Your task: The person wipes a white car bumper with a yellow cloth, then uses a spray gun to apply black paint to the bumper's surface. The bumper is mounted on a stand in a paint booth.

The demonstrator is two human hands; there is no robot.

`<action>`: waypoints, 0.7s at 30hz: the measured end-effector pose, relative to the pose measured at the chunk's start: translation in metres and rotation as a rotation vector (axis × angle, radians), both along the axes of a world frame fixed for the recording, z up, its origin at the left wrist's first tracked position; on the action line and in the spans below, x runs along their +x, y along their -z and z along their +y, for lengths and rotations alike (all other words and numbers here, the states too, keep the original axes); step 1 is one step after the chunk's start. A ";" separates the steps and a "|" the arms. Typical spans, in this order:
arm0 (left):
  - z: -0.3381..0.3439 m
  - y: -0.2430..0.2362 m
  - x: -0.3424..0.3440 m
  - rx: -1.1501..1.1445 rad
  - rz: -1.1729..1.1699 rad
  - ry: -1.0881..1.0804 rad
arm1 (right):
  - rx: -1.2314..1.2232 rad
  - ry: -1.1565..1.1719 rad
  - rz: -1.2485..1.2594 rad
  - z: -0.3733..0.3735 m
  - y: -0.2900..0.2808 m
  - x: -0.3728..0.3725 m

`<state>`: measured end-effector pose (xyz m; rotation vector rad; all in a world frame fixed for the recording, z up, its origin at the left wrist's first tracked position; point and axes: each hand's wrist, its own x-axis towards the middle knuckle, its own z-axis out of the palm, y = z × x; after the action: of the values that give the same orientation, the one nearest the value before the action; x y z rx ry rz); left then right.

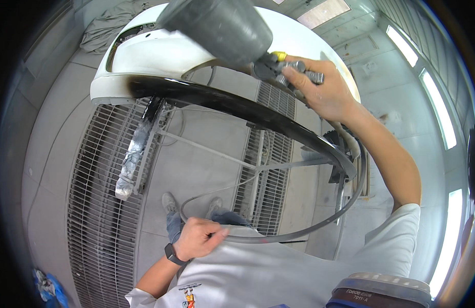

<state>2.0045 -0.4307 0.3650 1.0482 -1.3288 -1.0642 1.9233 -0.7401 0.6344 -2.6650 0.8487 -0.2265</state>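
My right hand [327,90] is closed around a spray gun [271,69] with a large dark grey cup [222,31], raised to the upper middle of the head view. Behind and below the gun stands a white car bumper [181,54], partly hidden by the cup. A glossy black band [222,100] curves along its lower edge, with a soft blurred border at the left end. Near my waist, my left hand [199,238] grips a grey hose [299,235], which loops up on the right toward the gun side.
A metal stand [206,146] holds the bumper, one arm wrapped in foil [129,169]. Floor gratings [101,205] run on both sides of my feet. Lit lamps [438,108] line the right wall. Crumpled grey sheeting [106,28] lies far left; a respirator cartridge [381,292] shows lower right.
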 end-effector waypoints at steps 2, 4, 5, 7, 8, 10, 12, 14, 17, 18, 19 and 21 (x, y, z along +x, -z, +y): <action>-0.008 -0.018 -0.009 -0.070 0.058 0.011 | -0.117 -0.170 -0.004 -0.003 0.004 -0.001; -0.012 -0.031 -0.009 -0.135 0.065 0.005 | -0.135 -0.197 0.029 -0.005 0.010 0.001; -0.012 -0.036 -0.006 -0.150 0.065 0.007 | -0.138 -0.221 0.007 -0.005 0.013 0.003; -0.011 -0.042 -0.002 -0.190 0.085 -0.009 | -0.153 -0.242 0.010 -0.005 0.018 0.009; -0.010 -0.044 -0.001 -0.180 0.089 -0.020 | -0.166 -0.237 0.037 -0.005 0.019 0.012; -0.006 -0.045 0.002 -0.160 0.099 -0.038 | -0.176 -0.229 0.081 -0.005 0.020 0.020; -0.001 -0.044 0.003 -0.137 0.116 -0.070 | -0.172 -0.226 0.113 -0.005 0.021 0.029; 0.004 -0.041 0.003 -0.109 0.106 -0.087 | -0.131 -0.205 0.157 -0.004 0.024 0.038; 0.011 -0.037 -0.001 -0.095 0.122 -0.128 | -0.116 -0.268 0.095 -0.002 0.033 0.049; 0.013 -0.037 -0.004 -0.079 0.135 -0.146 | -0.120 -0.305 0.053 -0.003 0.036 0.051; 0.015 -0.036 -0.006 -0.064 0.146 -0.163 | -0.107 -0.298 0.061 -0.003 0.038 0.053; 0.016 -0.037 -0.011 -0.047 0.154 -0.191 | -0.082 -0.285 0.076 -0.007 0.042 0.055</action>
<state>1.9933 -0.4149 0.4019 1.0153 -1.1020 -0.9470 1.9786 -0.7469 0.5926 -2.8453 0.4804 -0.0915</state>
